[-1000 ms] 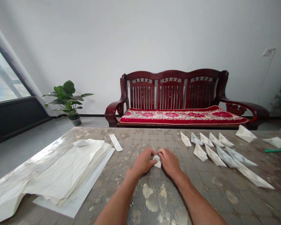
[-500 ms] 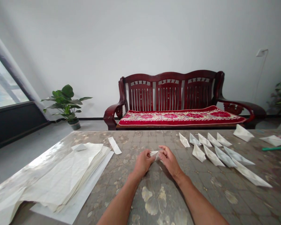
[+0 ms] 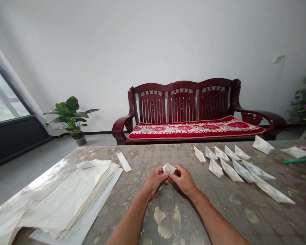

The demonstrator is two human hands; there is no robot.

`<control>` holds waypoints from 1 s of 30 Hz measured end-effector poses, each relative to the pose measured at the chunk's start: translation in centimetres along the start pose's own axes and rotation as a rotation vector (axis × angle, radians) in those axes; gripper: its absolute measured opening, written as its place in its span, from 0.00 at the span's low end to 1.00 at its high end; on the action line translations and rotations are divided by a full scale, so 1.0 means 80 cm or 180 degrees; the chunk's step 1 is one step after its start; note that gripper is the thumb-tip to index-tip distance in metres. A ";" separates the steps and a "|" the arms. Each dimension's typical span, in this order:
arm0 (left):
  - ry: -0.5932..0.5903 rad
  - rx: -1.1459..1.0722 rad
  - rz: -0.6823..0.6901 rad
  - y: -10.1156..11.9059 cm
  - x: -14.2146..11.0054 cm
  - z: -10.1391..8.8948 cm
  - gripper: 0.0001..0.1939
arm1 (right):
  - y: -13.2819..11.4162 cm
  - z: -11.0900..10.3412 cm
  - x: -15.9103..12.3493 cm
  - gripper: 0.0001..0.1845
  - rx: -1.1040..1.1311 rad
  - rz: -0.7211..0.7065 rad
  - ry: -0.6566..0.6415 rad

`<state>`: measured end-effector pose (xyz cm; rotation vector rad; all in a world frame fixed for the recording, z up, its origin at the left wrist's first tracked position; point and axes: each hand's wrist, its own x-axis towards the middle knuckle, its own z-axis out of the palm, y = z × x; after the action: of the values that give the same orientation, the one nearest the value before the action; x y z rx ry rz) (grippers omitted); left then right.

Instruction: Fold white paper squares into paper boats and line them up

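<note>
A dark red wooden settee (image 3: 182, 102) with a red floral cushion (image 3: 193, 131) stands against the far wall, a potted plant (image 3: 70, 117) to its left. Nearer lies a mottled grey-brown worktop (image 3: 148, 153). On its left side sits a thick stack of large white paper sheets (image 3: 66, 194), resting on a paler backing sheet (image 3: 99, 194), with a narrow paper strip (image 3: 123, 162) just beyond it. On the right, folded paper boats (image 3: 232, 166) lie in two rough rows, with a green marker (image 3: 295, 161) near the far right edge. Both hands are raised just above the middle of the worktop, close together and partly curled. The left hand (image 3: 155, 182) and the right hand (image 3: 185, 181) pinch a small folded paper piece (image 3: 169, 168) between them, its pale point showing above their fingers.
</note>
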<state>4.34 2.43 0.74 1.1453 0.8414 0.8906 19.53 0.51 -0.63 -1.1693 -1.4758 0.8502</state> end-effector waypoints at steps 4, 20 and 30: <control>-0.0119 0.0193 0.0013 -0.005 0.003 -0.002 0.21 | 0.001 0.000 0.000 0.09 -0.0328 -0.0171 0.0071; 0.0890 0.3277 0.1752 -0.006 -0.008 -0.014 0.01 | -0.007 -0.005 -0.006 0.08 -0.1709 -0.0727 0.0104; 0.0694 0.3928 0.1773 -0.004 -0.012 -0.008 0.08 | -0.009 -0.008 -0.009 0.13 -0.3067 -0.1380 0.0092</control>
<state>3.42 1.72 0.36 2.4703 1.3402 0.9405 19.94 -0.46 0.01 -1.4152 -2.0852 -0.2373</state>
